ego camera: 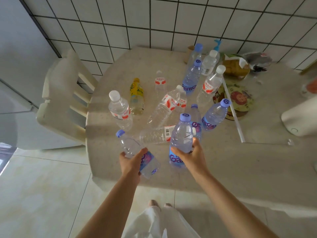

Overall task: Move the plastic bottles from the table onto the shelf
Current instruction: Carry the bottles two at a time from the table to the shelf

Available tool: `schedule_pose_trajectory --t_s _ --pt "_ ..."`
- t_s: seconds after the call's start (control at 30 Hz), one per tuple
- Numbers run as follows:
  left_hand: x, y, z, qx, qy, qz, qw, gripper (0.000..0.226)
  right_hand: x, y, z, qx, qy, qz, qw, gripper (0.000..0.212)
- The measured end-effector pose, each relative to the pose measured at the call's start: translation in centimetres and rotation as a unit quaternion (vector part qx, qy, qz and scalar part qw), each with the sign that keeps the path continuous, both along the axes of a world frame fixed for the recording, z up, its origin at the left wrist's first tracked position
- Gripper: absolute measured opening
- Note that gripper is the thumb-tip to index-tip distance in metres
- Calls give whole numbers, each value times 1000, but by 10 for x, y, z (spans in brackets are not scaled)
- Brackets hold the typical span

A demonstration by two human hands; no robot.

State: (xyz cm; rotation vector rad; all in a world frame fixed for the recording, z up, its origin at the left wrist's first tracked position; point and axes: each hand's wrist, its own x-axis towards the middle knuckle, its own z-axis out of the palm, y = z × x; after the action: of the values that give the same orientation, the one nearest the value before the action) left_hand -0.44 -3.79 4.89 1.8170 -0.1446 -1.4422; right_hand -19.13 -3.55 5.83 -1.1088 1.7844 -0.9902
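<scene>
My left hand (131, 163) grips a small clear bottle with a purple cap (130, 146), tilted, above the table's near edge. My right hand (190, 156) is closed around a taller purple-capped bottle (181, 136) with a blue label, held upright. Several more plastic bottles stand on the round beige table (223, 162): a white-capped one (120, 109), a yellow one (136, 96), and blue-labelled ones (192, 78) (215, 114). Two clear bottles lie on their sides, one (165, 107) and another (155, 135). No shelf is in view.
A cream plastic chair (58, 100) stands at the table's left. Food wrappers (240, 64), a cartoon plate (240, 100), a white strip (233, 112) and a white appliance (298, 117) sit on the table's right side. A tiled wall (154, 21) rises behind.
</scene>
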Motion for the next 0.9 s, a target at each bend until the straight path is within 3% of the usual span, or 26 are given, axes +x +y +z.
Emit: schedule_pose_trajectory --t_s 0.1,0.33,0.5,0.6,0.7,0.9 --pt "-3 5 8 -23 -12 -21 999 64 0 7 5 3 -8 -1 1000 61" --pt "-28 10 17 -116 -89 -115 983 63 -19 31 10 22 -14 -38 999 50" --pt "-66 15 18 -149 -137 -215 955 58 -47 58 17 28 -23 -110 993 65" --pt "-93 17 23 -169 -154 -281 932 61 -66 75 20 32 -8 -144 989 59" --pt "-117 21 24 -196 -148 -357 901 61 -80 95 25 51 -10 -200 978 40" --pt "-159 31 26 -245 -118 -513 814 58 -87 151 14 54 -28 -353 934 52"
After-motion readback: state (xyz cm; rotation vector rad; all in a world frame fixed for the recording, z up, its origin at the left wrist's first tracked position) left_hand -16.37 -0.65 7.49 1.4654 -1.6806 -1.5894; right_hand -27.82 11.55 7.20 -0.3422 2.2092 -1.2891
